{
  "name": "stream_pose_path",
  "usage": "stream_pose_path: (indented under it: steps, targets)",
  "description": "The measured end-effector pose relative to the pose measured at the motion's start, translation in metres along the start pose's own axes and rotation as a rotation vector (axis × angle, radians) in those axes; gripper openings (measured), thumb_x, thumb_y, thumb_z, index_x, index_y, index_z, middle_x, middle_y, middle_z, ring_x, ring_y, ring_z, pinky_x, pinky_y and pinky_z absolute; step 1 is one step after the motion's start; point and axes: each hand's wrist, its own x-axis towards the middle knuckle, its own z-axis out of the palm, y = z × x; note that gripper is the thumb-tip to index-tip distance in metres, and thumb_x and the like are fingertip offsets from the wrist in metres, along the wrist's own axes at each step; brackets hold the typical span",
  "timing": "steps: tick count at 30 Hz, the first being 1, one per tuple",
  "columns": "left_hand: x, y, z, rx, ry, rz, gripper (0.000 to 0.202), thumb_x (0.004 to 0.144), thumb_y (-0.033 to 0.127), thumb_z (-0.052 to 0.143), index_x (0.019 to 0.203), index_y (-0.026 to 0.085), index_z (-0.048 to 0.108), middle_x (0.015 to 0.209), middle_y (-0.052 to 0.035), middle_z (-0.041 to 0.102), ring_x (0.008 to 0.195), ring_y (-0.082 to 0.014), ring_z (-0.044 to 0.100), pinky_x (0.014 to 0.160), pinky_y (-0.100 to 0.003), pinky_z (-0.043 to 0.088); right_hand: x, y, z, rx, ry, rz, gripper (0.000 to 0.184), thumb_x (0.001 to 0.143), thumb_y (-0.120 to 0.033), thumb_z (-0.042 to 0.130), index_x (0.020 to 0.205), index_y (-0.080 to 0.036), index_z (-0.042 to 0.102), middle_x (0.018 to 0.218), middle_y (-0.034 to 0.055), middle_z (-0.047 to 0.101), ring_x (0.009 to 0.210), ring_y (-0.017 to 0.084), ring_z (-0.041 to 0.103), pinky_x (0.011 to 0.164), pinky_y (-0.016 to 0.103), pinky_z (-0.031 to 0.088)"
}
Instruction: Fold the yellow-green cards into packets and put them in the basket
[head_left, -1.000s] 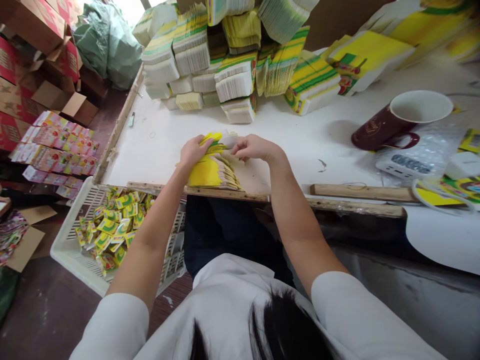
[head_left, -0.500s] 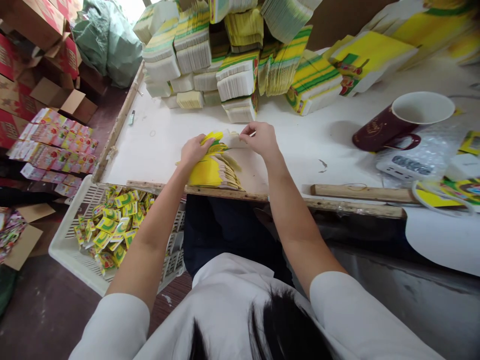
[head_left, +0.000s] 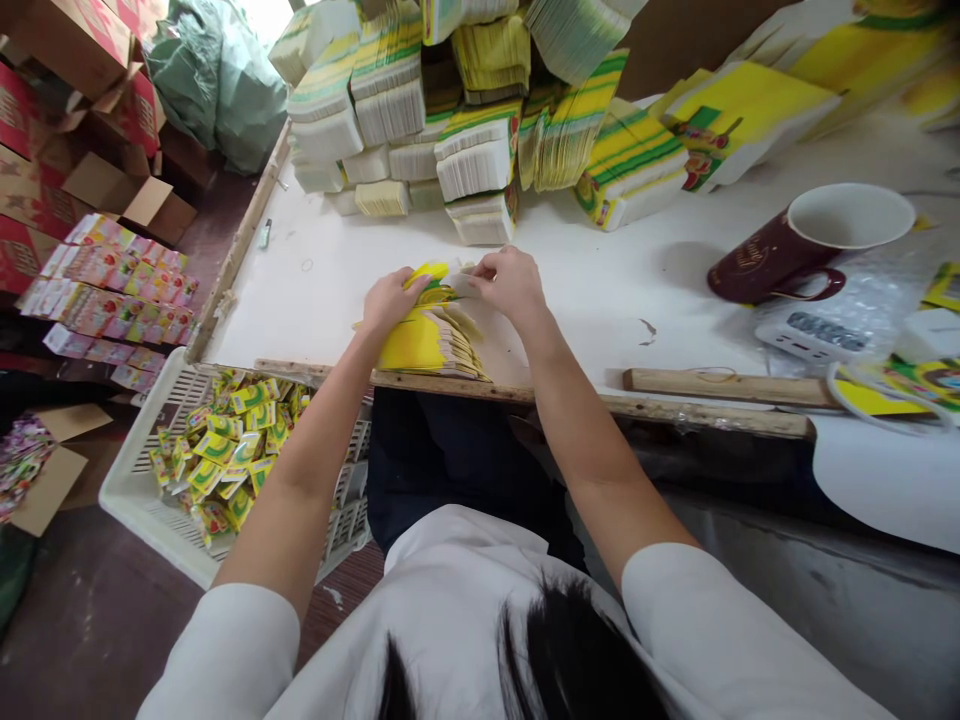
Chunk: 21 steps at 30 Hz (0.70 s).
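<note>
My left hand (head_left: 387,302) is closed on a yellow-and-green paper packet (head_left: 435,288), holding it just above the table's front edge. At the packet's pale right end, my right hand (head_left: 513,284) has its fingers pinched together. Whatever lies between those fingertips is too small to make out. Directly below the held packet, a fanned stack of flat yellow packets (head_left: 420,345) rests on the white table (head_left: 300,320). Behind both hands stand piled bundles of similar packets (head_left: 472,165), with white edges facing me.
A dark red mug (head_left: 757,260) stands at right beside bubble wrap (head_left: 877,285) and a white device (head_left: 799,335). A wooden strip (head_left: 727,385) lies along the front edge. Below left, a white crate (head_left: 127,490) holds small yellow packs. Cardboard boxes (head_left: 105,190) sit on the floor.
My right hand has moved slightly left, closer to the packet's end, and its fingers now meet it. My left hand keeps its hold in the same place.
</note>
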Motion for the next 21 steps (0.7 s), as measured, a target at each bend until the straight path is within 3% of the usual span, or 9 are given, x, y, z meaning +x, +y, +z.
stream_pose_path:
  steps: [8, 21]
  targets:
    - [-0.001, 0.003, -0.001, 0.003, 0.0, -0.006, 0.04, 0.095, 0.056, 0.044, 0.09, 0.023, 0.066, 0.097, -0.0072, 0.074, 0.089, -0.0228, 0.062, 0.07, -0.031, 0.037, -0.007, -0.015, 0.004, -0.132, 0.003, -0.019, 0.016, 0.084, -0.026, 0.057, 0.081, -0.02, 0.072, 0.092, 0.0095, 0.071, 0.086, 0.026, 0.061, 0.078, 0.039, 0.047]
    - [-0.002, -0.003, -0.001, -0.001, -0.019, 0.108, 0.04, 0.096, 0.055, 0.043, 0.083, 0.024, 0.064, 0.085, -0.004, 0.071, 0.079, -0.0201, 0.058, 0.068, -0.03, 0.035, 0.001, -0.028, 0.028, -0.093, 0.078, 0.164, 0.022, 0.087, -0.023, 0.054, 0.089, -0.014, 0.074, 0.091, 0.0174, 0.073, 0.092, 0.031, 0.065, 0.086, 0.043, 0.048]
